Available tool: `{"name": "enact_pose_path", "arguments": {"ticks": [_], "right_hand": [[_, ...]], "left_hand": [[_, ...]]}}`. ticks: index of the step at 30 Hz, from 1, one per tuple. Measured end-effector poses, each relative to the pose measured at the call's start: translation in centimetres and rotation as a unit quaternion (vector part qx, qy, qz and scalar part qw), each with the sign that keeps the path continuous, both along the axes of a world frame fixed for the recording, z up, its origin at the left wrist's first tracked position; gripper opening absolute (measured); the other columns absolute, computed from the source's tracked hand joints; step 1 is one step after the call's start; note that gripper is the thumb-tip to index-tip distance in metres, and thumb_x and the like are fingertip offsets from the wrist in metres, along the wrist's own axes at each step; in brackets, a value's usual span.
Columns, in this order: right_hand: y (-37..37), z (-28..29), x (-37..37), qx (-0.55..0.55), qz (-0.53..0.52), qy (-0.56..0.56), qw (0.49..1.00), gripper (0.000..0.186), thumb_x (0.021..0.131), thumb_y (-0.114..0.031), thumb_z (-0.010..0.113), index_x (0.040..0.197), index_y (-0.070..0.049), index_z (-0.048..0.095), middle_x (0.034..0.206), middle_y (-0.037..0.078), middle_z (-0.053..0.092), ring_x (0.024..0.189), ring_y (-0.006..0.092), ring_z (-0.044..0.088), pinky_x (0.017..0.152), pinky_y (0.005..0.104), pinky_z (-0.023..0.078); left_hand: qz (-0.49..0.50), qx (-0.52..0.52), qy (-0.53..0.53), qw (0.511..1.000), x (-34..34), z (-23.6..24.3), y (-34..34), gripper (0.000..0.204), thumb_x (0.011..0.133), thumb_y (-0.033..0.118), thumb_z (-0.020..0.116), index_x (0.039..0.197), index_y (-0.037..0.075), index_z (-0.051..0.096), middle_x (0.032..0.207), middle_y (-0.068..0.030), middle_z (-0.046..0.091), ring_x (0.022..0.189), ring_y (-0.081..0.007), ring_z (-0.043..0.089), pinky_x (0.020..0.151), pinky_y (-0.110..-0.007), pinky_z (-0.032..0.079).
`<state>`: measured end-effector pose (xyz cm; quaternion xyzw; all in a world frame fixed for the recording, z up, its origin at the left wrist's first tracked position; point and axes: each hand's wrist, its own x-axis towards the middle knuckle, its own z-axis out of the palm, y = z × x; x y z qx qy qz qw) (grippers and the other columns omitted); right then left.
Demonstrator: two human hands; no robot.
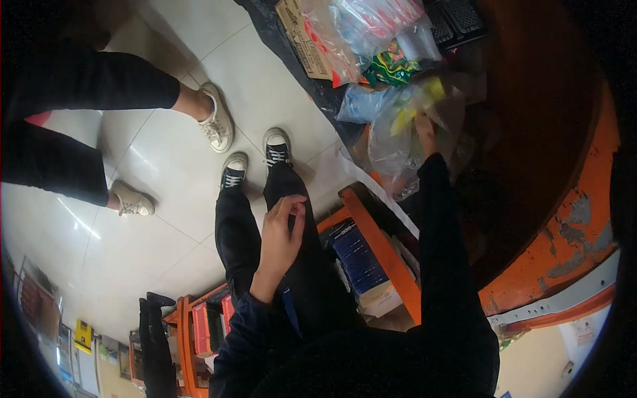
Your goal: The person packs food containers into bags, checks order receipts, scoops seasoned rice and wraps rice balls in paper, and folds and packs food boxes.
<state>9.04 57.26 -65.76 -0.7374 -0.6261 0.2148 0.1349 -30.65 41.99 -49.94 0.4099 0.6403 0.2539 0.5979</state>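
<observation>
- Right hand (pixel 426 134): at upper right of the frame, your nearer hand to the bag; its fingers reach up the frame, over or into the film, which of the two you cannot tell.
- Right grip: fingers look bent toward the yellow thing (pixel 403 121), but film and blur cover their tips; you cannot tell whether they pinch it.
- Bag (pixel 387 154): clear and crumpled, at upper right of the frame; most of its visible body lies to the left of and below your right fingers.
- Long axis: the bag appears to slant from upper right to lower left; the yellow thing shows through or against it, along a like slant, just left of your fingertips.
- Left hand (pixel 281 237): mid-frame, over your lap, well apart from the bag, which lies up and right of it; fingers loosely curled, a narrow gap to the thumb, nothing seen in it.
- Neighbours: a pale blue packet (pixel 361 103) just beside the bag's upper left; a green packet (pixel 390 68) above; a carton (pixel 300 36) farther up and left.
</observation>
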Motion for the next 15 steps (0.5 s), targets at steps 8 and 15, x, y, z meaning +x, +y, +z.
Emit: {"name": "enact_pose_path", "arguments": {"ticks": [8,15], "right_hand": [[-5.6,6.6,-1.2,-0.026,-0.306,0.083,0.948,0.057,0.077,-0.033,0.069,0.121,-0.003,0.048,0.116,0.010,0.055,0.102,0.0193,0.054,0.077,0.0321,0.046],[-12.1,23.1,-17.3,-0.047,-0.270,0.245,0.930,0.050,0.090,-0.025,0.053,0.128,0.003,0.037,0.120,0.014,0.049,0.105,0.0233,0.050,0.089,0.0335,0.039]], "left_hand": [[0.006,0.001,0.030,1.000,-2.5,2.8,-0.6,0.018,0.080,0.001,0.054,0.099,0.003,0.055,0.082,-0.0118,0.059,0.077,-0.0254,0.060,0.070,-0.034,0.045],[0.030,0.093,-0.033,0.995,-3.2,13.5,0.3,0.044,0.079,0.015,0.065,0.118,0.002,0.047,0.119,-0.0162,0.047,0.115,-0.0289,0.044,0.097,-0.035,0.033]]}}
